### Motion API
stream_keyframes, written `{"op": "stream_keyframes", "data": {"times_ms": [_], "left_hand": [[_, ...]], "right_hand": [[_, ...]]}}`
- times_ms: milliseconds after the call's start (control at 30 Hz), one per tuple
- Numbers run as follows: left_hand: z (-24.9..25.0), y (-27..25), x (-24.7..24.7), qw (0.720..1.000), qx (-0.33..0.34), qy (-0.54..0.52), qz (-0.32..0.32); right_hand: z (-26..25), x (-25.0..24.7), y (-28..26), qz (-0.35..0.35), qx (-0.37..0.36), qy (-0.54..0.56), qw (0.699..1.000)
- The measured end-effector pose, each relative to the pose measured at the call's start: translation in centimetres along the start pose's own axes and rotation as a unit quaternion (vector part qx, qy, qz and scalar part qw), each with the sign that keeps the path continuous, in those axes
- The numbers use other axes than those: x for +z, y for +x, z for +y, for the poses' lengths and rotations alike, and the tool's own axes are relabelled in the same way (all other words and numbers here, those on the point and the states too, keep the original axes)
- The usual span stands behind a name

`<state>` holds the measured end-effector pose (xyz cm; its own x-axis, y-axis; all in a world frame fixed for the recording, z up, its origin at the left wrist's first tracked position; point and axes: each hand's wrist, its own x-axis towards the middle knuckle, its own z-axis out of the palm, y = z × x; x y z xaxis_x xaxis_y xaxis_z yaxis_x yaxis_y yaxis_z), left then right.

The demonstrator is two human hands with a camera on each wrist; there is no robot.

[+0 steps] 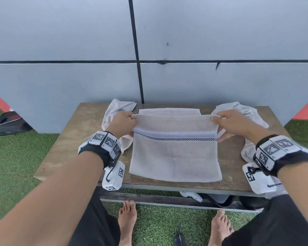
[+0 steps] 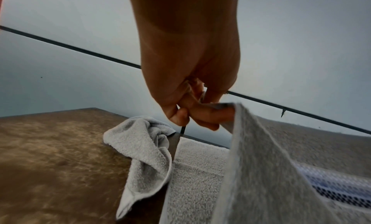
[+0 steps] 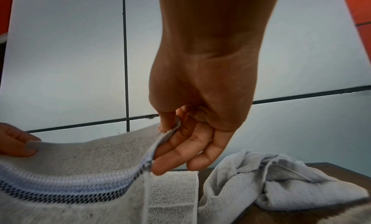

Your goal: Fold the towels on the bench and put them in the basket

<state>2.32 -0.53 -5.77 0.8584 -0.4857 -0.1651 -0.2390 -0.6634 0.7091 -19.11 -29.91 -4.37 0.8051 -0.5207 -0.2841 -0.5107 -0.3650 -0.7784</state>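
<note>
A person's left hand [image 1: 123, 123] and right hand [image 1: 233, 123] each pinched a top corner of a pale grey terry towel with a blue-and-black woven band [image 1: 175, 153], thumb over the hem and fingers curled beneath, holding that edge raised above the brown wooden worktop [image 1: 64, 139] while the towel's near end lay flat toward the worktop's front edge. The raised edge ran left to right between the two hands, roughly level, with the woven band parallel just below it; the flat part stretched from the hands toward the person, so the next fold likely meant carrying that edge forward or back along the towel's length, both hands equally placed. Just beyond it lay a flat, light grey folded towel [image 1: 169, 111]. A crumpled white towel [image 1: 116, 108] sat by the left hand, and another crumpled white towel [image 1: 245, 110] lay behind and beside the right. No basket appeared in any view.
</note>
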Motion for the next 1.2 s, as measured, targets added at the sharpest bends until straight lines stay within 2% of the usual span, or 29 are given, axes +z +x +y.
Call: {"op": "stream_keyframes", "data": {"times_ms": [100,200,367,467,633,700,800,900,967,1067,1133,1200], "left_hand": [[0.3,3.2,0.7,1.000,-0.003,0.000,0.030],[0.3,7.3,1.5,0.998,0.000,0.029,0.052],[-0.3,13.7,3.2,0.994,0.000,0.079,0.078],[-1.6,16.3,4.8,0.990,-0.001,0.116,0.076],[-3.5,17.4,7.3,0.985,0.025,0.157,0.073],[-3.4,17.3,7.4,0.982,0.025,0.173,0.069],[-2.7,16.5,7.2,0.980,-0.011,0.198,0.019],[-2.0,14.7,6.7,0.973,-0.011,0.230,0.005],[-1.2,13.1,6.4,0.967,0.003,0.253,-0.002],[0.8,10.4,6.4,0.968,0.059,0.245,-0.001],[2.5,8.4,6.7,0.981,0.130,0.141,-0.023],[4.3,6.1,7.3,0.975,0.207,0.057,-0.063]], "right_hand": [[-1.0,0.1,4.1,0.034,0.000,-0.107,0.994],[-1.4,0.1,8.8,0.050,-0.001,-0.140,0.989],[-1.0,1.4,15.7,0.097,0.014,-0.249,0.964],[0.5,2.9,18.4,0.106,0.019,-0.274,0.956],[3.1,5.3,20.3,0.094,-0.020,-0.333,0.938],[3.5,5.7,20.4,0.085,-0.022,-0.345,0.934],[3.0,5.7,19.6,0.059,0.007,-0.350,0.935],[1.6,5.8,17.2,0.054,-0.001,-0.294,0.954],[0.8,5.9,14.9,0.071,-0.032,-0.242,0.967],[-0.7,6.5,10.8,0.094,-0.122,-0.166,0.974],[-1.5,6.9,8.2,0.102,-0.167,-0.113,0.974],[-2.0,7.3,6.1,0.099,-0.194,-0.068,0.974]]}}
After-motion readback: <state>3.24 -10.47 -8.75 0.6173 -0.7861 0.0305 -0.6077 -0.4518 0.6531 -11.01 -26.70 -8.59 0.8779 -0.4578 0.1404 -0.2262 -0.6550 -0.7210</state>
